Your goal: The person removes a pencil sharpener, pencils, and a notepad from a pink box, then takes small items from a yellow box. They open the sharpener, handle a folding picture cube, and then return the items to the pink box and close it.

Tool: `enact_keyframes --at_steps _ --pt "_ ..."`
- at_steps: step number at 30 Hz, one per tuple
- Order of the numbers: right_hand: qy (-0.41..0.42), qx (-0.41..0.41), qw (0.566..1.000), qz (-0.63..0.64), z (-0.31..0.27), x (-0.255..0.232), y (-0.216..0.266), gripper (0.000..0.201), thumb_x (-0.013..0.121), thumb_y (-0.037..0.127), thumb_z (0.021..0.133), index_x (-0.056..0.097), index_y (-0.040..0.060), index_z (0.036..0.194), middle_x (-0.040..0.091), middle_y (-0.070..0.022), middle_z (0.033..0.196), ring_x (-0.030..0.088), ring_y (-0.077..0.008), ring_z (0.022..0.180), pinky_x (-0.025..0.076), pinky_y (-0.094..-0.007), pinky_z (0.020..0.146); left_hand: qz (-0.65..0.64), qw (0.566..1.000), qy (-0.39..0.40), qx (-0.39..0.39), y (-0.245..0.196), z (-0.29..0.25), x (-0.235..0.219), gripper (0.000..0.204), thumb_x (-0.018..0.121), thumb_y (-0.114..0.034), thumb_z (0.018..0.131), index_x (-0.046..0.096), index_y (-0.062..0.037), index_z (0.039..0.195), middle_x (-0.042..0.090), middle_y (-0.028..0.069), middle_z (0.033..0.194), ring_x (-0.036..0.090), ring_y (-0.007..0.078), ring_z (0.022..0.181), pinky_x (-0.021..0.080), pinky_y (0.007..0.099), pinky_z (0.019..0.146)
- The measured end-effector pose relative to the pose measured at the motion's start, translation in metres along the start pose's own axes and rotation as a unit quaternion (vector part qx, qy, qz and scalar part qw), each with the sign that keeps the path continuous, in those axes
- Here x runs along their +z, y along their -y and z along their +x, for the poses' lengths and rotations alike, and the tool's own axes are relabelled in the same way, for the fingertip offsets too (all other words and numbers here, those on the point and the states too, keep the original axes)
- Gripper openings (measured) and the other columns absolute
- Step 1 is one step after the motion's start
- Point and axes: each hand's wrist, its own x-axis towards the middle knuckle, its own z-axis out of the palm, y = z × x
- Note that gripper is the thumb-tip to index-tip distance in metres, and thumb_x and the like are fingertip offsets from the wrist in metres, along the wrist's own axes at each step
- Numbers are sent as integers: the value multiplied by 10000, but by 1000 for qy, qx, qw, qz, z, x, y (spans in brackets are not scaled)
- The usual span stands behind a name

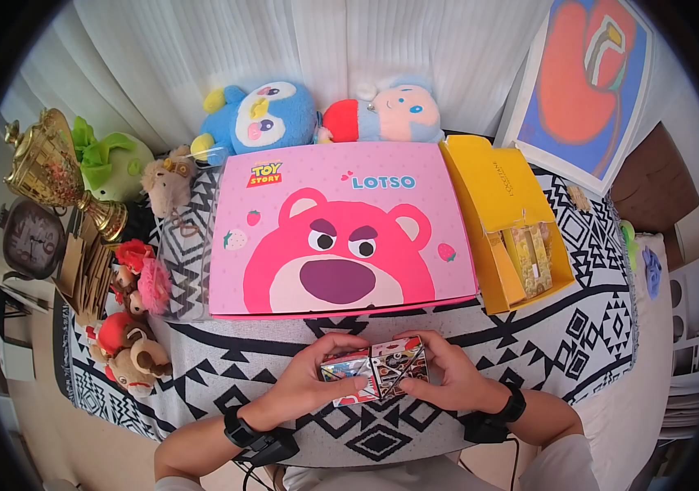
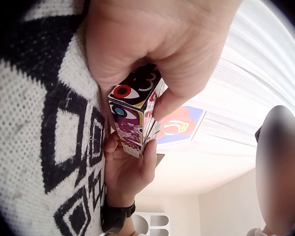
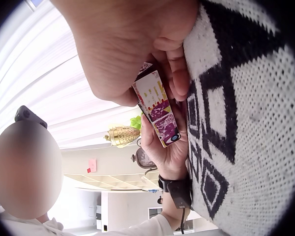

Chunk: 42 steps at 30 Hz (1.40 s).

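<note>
My left hand (image 1: 304, 378) and right hand (image 1: 457, 378) hold a folding picture cube (image 1: 376, 368) between them, low over the patterned cloth near my body. Bright cartoon prints cover its blocks, and slanting seams cross the upper face. Each thumb lies on the top, with fingers curled round the far side and ends. In the left wrist view, the cube (image 2: 128, 113) shows large printed eyes on black and purple panels. From the right wrist, a long narrow side of the cube (image 3: 158, 109) appears, white and purple. My palms hide part of both ends.
Beyond my hands lies a large pink Lotso box (image 1: 341, 237), beside an open yellow box (image 1: 489, 184) with small cartons inside. Plush toys (image 1: 263, 119) line the back. At left stand a gold trophy (image 1: 55, 164), a clock (image 1: 32, 237) and more plush toys (image 1: 133, 352). A framed picture (image 1: 583, 82) leans back right.
</note>
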Motion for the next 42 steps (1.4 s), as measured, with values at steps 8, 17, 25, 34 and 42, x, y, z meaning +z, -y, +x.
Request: enact_keyframes --at_steps 8,17,25,34,42 --pt "10 25 999 19 -1 -1 4 581 690 110 871 365 -15 1336 562 -122 1237 556 -163 1131 434 -320 982 2 1000 -4 -9 -2 0 1 517 744 -107 830 491 8 1266 545 74 1212 536 134 1118 432 283 974" --pt "16 28 999 18 1 -1 6 629 669 115 886 330 -32 1396 572 -136 1234 566 -160 1117 438 -313 978 -6 1000 1 -22 -2 -1 0 534 750 -104 820 493 6 1275 523 76 1235 530 152 1140 417 300 1002" --pt "19 41 999 20 1 -1 8 685 656 111 895 275 -37 1445 567 -140 1250 559 -143 1108 432 -302 974 -4 1000 1 -8 -1 -1 0 493 738 -90 831 506 2 1256 524 63 1210 537 131 1110 430 273 967" --pt "17 33 999 22 1 -1 4 688 654 151 902 272 -18 1449 580 -150 1225 579 -163 1094 448 -317 961 -12 1000 1 -11 -2 -1 0 485 732 -104 839 508 10 1253 524 64 1214 538 127 1103 443 268 952" --pt "1 -15 999 40 -1 -1 -2 628 609 209 940 292 8 1444 598 -163 1176 597 -174 1084 463 -326 943 -37 999 3 -35 0 -2 -1 463 704 -163 875 511 18 1256 544 64 1208 545 120 1082 457 260 929"
